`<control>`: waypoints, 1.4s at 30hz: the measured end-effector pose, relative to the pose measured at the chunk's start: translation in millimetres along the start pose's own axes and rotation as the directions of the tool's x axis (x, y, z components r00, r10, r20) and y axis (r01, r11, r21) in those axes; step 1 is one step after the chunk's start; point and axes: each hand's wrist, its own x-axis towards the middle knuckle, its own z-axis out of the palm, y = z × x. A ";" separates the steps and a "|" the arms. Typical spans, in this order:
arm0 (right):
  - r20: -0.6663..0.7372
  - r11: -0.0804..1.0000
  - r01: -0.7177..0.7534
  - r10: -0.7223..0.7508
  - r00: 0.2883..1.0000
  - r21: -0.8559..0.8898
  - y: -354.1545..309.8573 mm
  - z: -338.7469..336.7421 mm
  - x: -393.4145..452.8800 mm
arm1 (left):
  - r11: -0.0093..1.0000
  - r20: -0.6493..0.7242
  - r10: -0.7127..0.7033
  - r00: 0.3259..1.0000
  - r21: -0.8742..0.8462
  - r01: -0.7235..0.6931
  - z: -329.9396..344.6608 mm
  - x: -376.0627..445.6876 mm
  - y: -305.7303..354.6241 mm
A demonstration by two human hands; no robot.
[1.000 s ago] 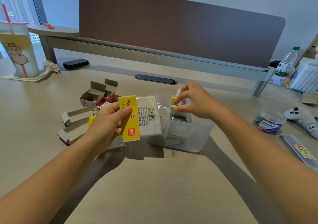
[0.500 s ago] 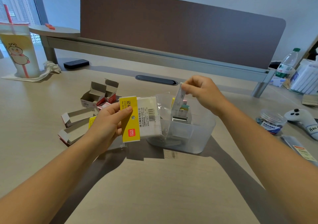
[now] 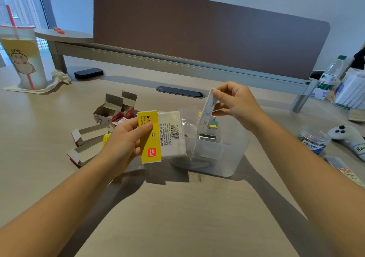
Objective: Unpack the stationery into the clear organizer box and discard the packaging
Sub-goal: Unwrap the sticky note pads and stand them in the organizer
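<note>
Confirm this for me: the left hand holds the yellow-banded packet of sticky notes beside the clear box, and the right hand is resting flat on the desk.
Not quite. The head view shows the right hand raised above the clear box, pinching a thin white card, not flat on the desk. The rest stands: the left hand holds the yellow-banded packet of sticky notes beside the box.

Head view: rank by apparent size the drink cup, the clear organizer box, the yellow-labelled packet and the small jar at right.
1. clear organizer box
2. drink cup, close to the box; it is cut off at the frame edge and farther away, so unsure
3. yellow-labelled packet, held in the left hand
4. small jar
</note>
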 end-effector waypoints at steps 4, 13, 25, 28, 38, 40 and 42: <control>0.001 0.984 0.107 -0.108 0.994 -0.143 3.4 3.8 -0.4 | 1.000 0.004 0.005 1.000 0.005 -0.005 0.2 -1.0 0.0; -0.025 0.952 0.175 -0.188 0.982 -0.250 10.2 6.2 2.3 | 1.000 0.001 -0.009 1.000 0.002 0.009 -1.0 -0.5 -0.5; -0.041 0.968 0.161 -0.172 0.984 -0.195 9.5 5.8 4.6 | 1.000 0.011 -0.011 1.000 0.007 0.011 -2.6 0.7 -1.2; 0.029 0.967 0.150 -0.147 0.989 -0.208 11.1 6.2 1.5 | 1.000 0.011 -0.012 1.000 0.009 0.012 -2.7 1.1 -1.3; 0.177 0.888 0.145 -0.073 0.981 -0.436 19.1 1.5 -13.7 | 1.000 0.017 -0.004 1.000 -0.010 0.004 3.2 -2.4 -0.6; 0.134 0.903 0.139 -0.091 0.987 -0.407 19.1 -0.5 -17.7 | 1.000 0.018 -0.004 1.000 -0.025 0.004 7.4 -4.8 1.2; 0.062 0.940 0.139 -0.126 0.990 -0.310 16.1 -0.4 -24.7 | 1.000 0.016 0.005 1.000 -0.031 -0.004 13.3 -7.2 4.5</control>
